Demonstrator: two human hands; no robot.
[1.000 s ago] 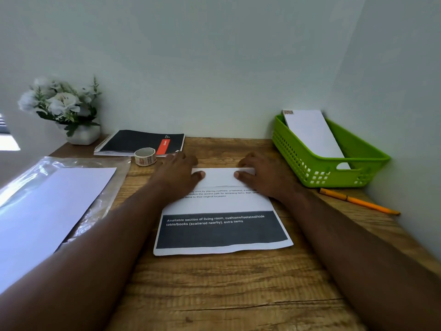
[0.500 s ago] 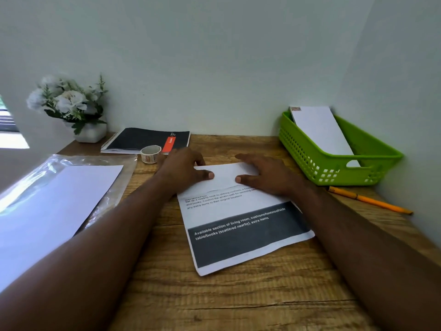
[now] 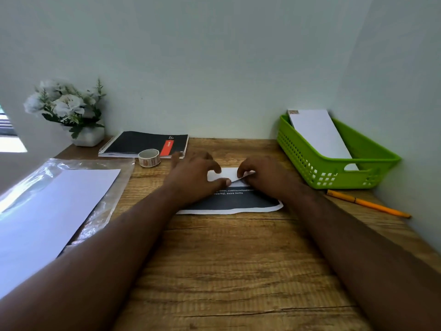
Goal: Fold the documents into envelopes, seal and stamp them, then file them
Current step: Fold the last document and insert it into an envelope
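Note:
A printed document [image 3: 241, 201] with a dark band lies on the wooden desk [image 3: 226, 271], its far part folded over toward me. My left hand [image 3: 194, 176] and my right hand [image 3: 263, 174] both pinch the white folded flap at its near edge. A white envelope [image 3: 318, 134] with a stamp at its top corner leans in the green basket [image 3: 334, 173] at the right. A roll of stamps [image 3: 149, 158] stands left of my hands. At the left, white sheets [image 3: 50, 211] lie on a clear plastic sleeve [image 3: 102, 211].
A black spiral notebook [image 3: 138, 144] lies at the back, beside a pot of white flowers [image 3: 69, 111]. An orange pencil [image 3: 367, 203] lies in front of the basket. Walls close the desk at the back and right.
The document has been turned back square and folded further, so less of its printed face shows. Both hands went from pressing flat on the fold to pinching the flap's edge.

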